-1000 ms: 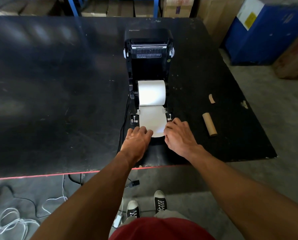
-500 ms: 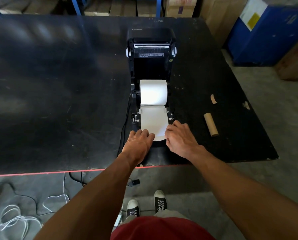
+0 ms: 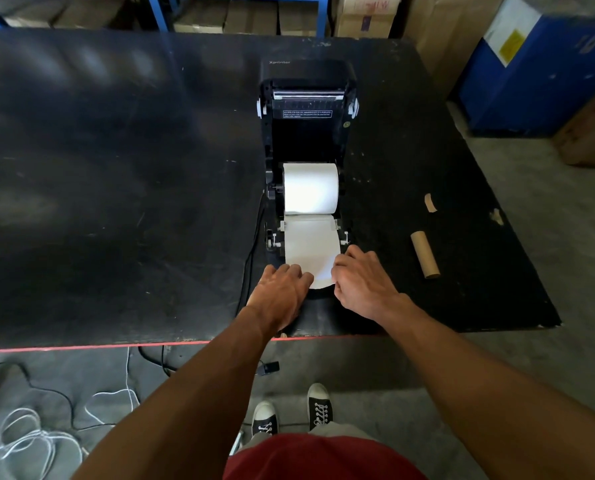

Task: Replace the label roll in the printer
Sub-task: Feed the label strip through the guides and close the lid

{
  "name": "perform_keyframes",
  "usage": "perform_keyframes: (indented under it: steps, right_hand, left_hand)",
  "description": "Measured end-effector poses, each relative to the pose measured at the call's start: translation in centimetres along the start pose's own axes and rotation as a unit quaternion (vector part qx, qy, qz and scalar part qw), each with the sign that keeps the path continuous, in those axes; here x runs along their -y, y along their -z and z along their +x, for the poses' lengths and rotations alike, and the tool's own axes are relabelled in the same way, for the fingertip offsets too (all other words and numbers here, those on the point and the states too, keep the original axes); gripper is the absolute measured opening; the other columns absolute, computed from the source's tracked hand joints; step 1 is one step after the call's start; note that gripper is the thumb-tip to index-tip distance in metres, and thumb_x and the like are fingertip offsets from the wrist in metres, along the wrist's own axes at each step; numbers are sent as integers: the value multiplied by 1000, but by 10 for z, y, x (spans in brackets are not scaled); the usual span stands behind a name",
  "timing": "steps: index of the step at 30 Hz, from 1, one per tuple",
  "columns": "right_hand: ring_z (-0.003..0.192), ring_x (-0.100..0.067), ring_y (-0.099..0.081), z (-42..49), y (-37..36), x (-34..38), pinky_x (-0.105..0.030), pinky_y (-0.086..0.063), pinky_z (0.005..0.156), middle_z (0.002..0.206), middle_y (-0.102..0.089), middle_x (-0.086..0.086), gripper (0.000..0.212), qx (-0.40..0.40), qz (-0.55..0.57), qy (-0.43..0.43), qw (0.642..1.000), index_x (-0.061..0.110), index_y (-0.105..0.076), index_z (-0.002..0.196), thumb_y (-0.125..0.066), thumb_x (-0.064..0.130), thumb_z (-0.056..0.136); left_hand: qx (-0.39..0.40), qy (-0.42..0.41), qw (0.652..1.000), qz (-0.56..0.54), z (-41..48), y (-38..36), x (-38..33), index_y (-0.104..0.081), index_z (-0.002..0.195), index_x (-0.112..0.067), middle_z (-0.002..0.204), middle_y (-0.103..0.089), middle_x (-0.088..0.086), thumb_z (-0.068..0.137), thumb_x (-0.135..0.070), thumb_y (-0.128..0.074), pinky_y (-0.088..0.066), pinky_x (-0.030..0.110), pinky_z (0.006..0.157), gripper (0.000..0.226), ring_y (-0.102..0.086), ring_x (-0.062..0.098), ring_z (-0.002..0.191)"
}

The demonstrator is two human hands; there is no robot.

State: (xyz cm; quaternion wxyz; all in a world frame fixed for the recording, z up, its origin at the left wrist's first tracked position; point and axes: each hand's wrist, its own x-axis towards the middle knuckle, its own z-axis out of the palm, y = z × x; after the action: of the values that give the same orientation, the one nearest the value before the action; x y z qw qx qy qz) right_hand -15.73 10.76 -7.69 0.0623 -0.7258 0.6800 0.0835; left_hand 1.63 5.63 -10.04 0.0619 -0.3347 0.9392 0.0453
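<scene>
Holding as before, your left hand (image 3: 280,289) lies flat-fingered on the paper (image 3: 310,247); your right hand (image 3: 362,282) curls at its edge, grip unclear. The roll (image 3: 310,188) sits seated; the printer (image 3: 308,72) needs closing.

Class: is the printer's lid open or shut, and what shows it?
Open. The lid stands tipped back behind the printer, leaving the label roll exposed in its bay.

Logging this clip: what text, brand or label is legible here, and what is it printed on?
"Xprinter": on the printer lid, top left corner.
Notice sticker inside the lid: white print, too small to read.
Yellow label on the blue cabinet: blurred.
Red marks on the cardboard box: unreadable.
</scene>
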Motion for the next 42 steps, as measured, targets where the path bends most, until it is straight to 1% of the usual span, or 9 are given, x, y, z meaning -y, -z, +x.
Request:
perform_keyframes:
  steps: [6, 9, 13, 20, 22, 26, 33, 38, 42]
  right_hand:
    - [108, -24, -46, 6, -5, 2, -40, -41, 84, 110, -63, 1, 17, -3, -16, -2, 1000, 13, -72, 101, -58, 21, 96]
    - [104, -24, -48, 4, -1, -1, -40, -42, 81, 103, -63, 3, 19, -1, 9, 13, 1000, 15, -73, 93, -56, 24, 95]
    - [70, -27, -57, -3, 11, -11, -36, -45, 64, 73, -55, 0, 31, -60, 162, -39, 984, 18, -52, 66, -54, 30, 94]
    - [55, -17, -51, 53, 65, -34, -29, -40, 55, 64, -52, -1, 37, -189, 161, -97, 964, 17, -52, 66, -53, 31, 100]
    - [59, -14, -51, 62, 73, -38, -24, -34, 54, 71, -55, 1, 30, -154, 140, -43, 977, 20, -52, 70, -60, 31, 96]
    - [71, -17, -54, 55, 59, -39, -32, -47, 63, 84, -53, 7, 28, -14, 107, 45, 993, 23, -53, 76, -70, 44, 84]
    - [77, -23, -54, 49, 31, -41, -36, -43, 63, 90, -54, -2, 29, 49, 104, 52, 992, 14, -53, 74, -76, 31, 79]
    - [63, -19, -57, 59, 43, -43, -31, -38, 53, 74, -60, 0, 32, 69, 150, 5, 986, 23, -54, 64, -62, 46, 84]
    - [51, -16, -52, 70, 64, -55, -28, -31, 49, 60, -56, 1, 37, 29, 183, -53, 981, 22, -49, 59, -57, 38, 91]
  left_hand:
    - [-113, 29, 993, -21, 18, 14, 6, -56, 126, -15, 122, -56, 7, 97, -8, -50, -41, 35, 95, 31, -53, 26, 107]
    - [-98, 29, 994, -29, 27, 21, 9, -58, 122, -16, 122, -56, 5, 92, 0, -56, -43, 33, 92, 34, -53, 24, 109]
    - [-82, 46, 994, -62, 36, 29, 12, -61, 117, -14, 115, -59, 5, 93, 2, -56, -51, 37, 86, 29, -55, 25, 111]
    - [-55, 43, 993, -100, 47, 40, 21, -70, 106, -11, 103, -68, 10, 93, -3, -58, -54, 39, 80, 19, -64, 32, 97]
    - [-64, 48, 991, -109, 46, 39, 21, -72, 105, -11, 101, -69, 10, 96, -11, -58, -54, 39, 81, 16, -65, 32, 96]
    - [-61, 61, 985, -151, 48, 40, 25, -76, 101, -14, 100, -72, 6, 93, -14, -61, -49, 32, 83, 17, -66, 29, 95]
    - [8, 66, 968, -241, 60, 52, 33, -74, 89, -6, 82, -77, 7, 86, 4, -71, -34, -2, 52, 10, -60, 6, 62]
    - [69, 60, 965, -244, 68, 67, 41, -77, 97, -11, 98, -76, 4, 92, -5, -66, -44, 16, 70, 13, -64, 13, 81]
    - [15, 113, 956, -270, 76, 87, 50, -78, 98, -17, 98, -74, 3, 96, -16, -62, -49, 19, 68, 16, -65, 14, 78]
